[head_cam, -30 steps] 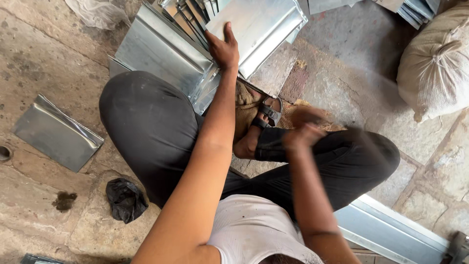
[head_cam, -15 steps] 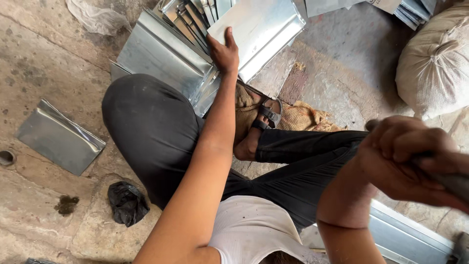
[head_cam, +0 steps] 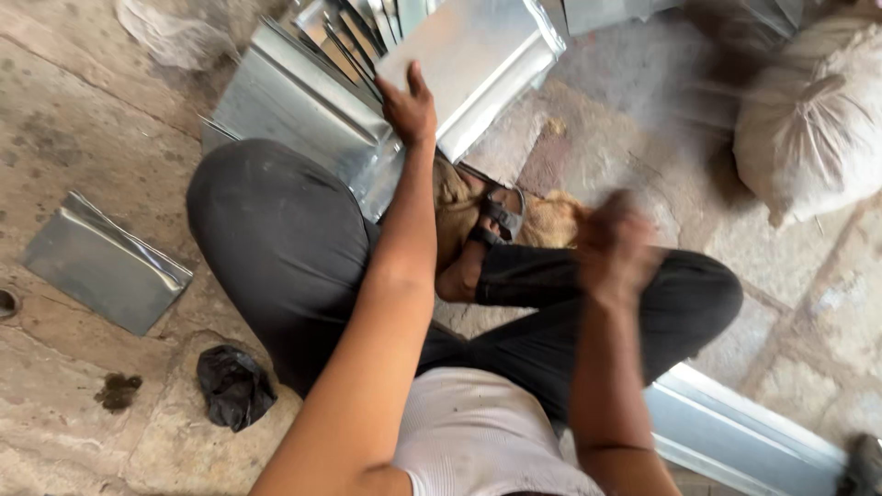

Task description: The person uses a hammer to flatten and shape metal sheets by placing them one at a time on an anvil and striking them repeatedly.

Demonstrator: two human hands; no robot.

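Left hand (head_cam: 409, 108) is stretched out with its fingers (head_cam: 418, 81) spread flat on the top edge of a folded sheet-metal piece (head_cam: 303, 106), which stands on the stone floor (head_cam: 55, 119) just past the bent knee, leaning against more sheets (head_cam: 473, 50). Right hand (head_cam: 614, 243) is up over the other leg near the sandaled foot (head_cam: 491, 220), but it's pure motion blur, so can't tell if those fingers are closed on anything. Another metal piece (head_cam: 106, 266) lies flat off to the left, black crumpled bag (head_cam: 234, 386) near it.

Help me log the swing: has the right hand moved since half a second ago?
Yes. The right hand, blurred, has gone from low right, beyond the knee, up-left to beside the sandalled foot.
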